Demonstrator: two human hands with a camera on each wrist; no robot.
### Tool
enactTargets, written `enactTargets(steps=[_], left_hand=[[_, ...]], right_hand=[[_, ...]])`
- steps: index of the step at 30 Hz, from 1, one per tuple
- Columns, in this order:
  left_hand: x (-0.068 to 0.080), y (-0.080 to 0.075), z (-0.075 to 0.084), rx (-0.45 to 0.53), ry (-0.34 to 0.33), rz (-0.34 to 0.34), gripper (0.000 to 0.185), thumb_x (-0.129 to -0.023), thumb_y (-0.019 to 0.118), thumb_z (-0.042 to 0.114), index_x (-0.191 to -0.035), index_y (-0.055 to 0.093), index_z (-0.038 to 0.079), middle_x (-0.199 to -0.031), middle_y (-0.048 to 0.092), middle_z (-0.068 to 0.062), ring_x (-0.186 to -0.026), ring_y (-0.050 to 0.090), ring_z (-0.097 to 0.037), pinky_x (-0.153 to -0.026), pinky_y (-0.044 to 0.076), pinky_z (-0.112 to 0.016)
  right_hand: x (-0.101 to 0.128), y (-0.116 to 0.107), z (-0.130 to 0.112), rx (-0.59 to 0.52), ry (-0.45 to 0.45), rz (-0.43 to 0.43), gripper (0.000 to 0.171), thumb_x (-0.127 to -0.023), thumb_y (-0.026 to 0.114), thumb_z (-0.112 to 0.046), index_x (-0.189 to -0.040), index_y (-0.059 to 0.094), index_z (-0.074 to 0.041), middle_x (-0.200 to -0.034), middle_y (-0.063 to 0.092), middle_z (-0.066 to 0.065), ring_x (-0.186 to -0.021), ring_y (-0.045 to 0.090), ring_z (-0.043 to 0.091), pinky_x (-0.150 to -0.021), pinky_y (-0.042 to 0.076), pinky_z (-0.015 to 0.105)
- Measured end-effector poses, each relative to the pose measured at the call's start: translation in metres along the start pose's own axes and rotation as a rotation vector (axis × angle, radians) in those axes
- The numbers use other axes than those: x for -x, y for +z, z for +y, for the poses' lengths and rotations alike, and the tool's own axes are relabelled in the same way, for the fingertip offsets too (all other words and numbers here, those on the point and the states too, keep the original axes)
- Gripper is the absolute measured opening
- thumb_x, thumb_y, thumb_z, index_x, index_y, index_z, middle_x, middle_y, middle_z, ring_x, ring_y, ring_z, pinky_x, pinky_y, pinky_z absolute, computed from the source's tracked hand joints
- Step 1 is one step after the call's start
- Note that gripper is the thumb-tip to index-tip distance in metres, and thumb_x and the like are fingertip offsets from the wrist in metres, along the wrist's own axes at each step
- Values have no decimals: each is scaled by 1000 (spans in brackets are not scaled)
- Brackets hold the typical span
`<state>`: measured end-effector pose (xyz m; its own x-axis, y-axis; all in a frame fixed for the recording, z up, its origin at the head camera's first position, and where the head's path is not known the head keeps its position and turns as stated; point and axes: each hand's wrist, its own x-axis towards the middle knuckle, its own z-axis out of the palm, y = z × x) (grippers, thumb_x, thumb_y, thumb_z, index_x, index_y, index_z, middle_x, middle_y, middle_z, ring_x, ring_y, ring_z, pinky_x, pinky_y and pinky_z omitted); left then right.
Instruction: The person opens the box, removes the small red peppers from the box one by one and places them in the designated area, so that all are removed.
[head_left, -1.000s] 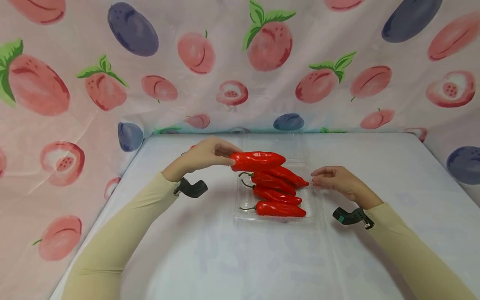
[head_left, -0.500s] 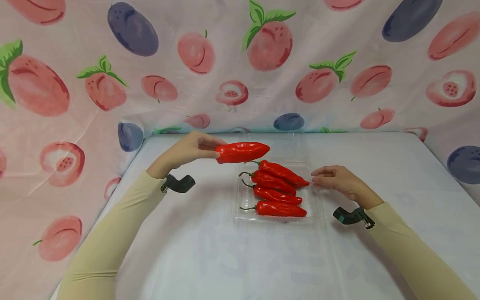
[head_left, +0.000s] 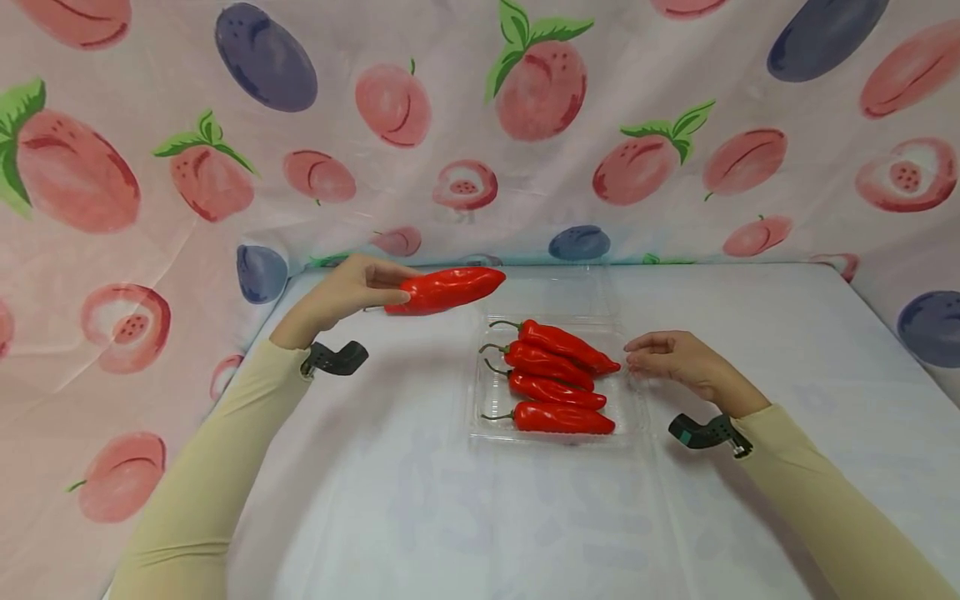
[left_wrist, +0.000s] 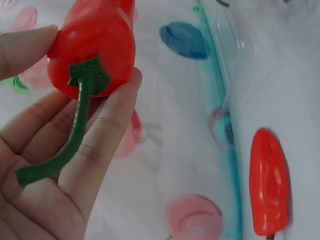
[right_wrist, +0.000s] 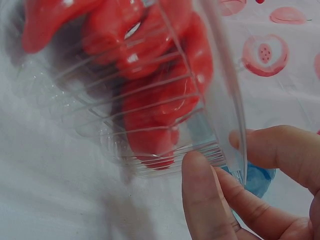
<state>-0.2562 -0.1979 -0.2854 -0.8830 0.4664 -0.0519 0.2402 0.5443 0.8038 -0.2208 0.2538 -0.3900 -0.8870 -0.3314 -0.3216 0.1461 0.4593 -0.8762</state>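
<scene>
A red pepper (head_left: 446, 289) is gripped by the left hand (head_left: 352, 287) near the table's (head_left: 450, 517) far edge; the clear tray's (head_left: 633, 412) rim is pinched by the right hand (head_left: 675, 360).

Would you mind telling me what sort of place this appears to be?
Probably a staged recording booth, not a kitchen: fruit-print cloth as backdrop, a white-covered table, and a clear tray of red peppers.

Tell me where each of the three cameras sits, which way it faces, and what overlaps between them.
Head: worn on the head, facing forward and down at the table; both sleeved arms, left hand and right hand show.
Left wrist: by the palm, facing along the fingers gripping a red pepper at its stem end.
Right wrist: low by the fingertips, facing the clear tray they pinch.
Shared: the held pepper, head and left wrist; the tray's peppers, head and right wrist.
</scene>
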Motion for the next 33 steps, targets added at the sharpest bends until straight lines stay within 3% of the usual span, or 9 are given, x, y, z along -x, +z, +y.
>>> enactTargets(steps=[6,17,21,28,33], left_hand=[[1,-8,-13,2,-15,24,42,-89,63,19,-127,58,3,-120,63,-19,-101,63,-22,-81,55,-29],[-2,-17,-41,4,-37,42,41,-88,64,19,-126,59,3,-115,65,-19,-89,64,-7,-76,53,-22],[-3,-18,-50,-14,-58,33,40,-88,64,17,-125,59,2,-114,65,-20,-89,63,-9,-79,53,-25],[-7,-15,-63,-34,-80,19,38,-88,63,15,-124,60,2,-117,64,-20,-99,62,-20,-93,50,-45],[-9,-12,-73,-41,-102,42,40,-87,64,14,-124,59,1,-119,64,-21,-105,62,-25,-93,51,-43]], right_hand=[[0,0,0,10,1,0,51,-93,57,-23,-130,44,10,-107,67,5,-88,63,3,-87,54,27],[1,0,-1,22,-1,-1,51,-94,56,-23,-130,43,11,-109,67,9,-88,63,3,-89,53,30],[0,0,-1,32,5,1,52,-94,56,-24,-131,43,10,-110,66,9,-89,63,3,-92,52,34],[0,0,0,31,4,-3,52,-94,57,-25,-131,44,10,-111,67,9,-89,63,3,-90,53,31],[1,0,-1,2,1,-4,52,-94,57,-23,-130,43,11,-105,68,3,-87,64,2,-87,54,25]])
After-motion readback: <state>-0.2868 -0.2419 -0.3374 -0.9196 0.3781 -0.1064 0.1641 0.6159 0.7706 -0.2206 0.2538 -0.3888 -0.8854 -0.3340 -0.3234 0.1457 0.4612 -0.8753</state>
